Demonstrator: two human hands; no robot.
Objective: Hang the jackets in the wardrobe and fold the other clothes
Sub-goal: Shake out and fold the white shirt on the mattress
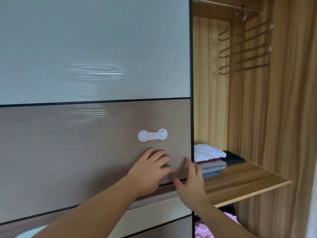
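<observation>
Head view: folded clothes [210, 160] just beside right hand [190, 182].

Two bare forearms, left hand [149, 170], right hand [192, 184], no sleeves, no jewellery

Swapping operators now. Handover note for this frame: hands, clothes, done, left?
Left hand: open, flat on the sliding door.
Right hand: open, at the door's edge, holding nothing.
Folded stack sits on the wardrobe shelf; a dark item lies behind it.
Tiered metal hanger on the rail is bare; no jackets visible.
Pink cloth lies below the shelf, seemingly unfolded.
</observation>
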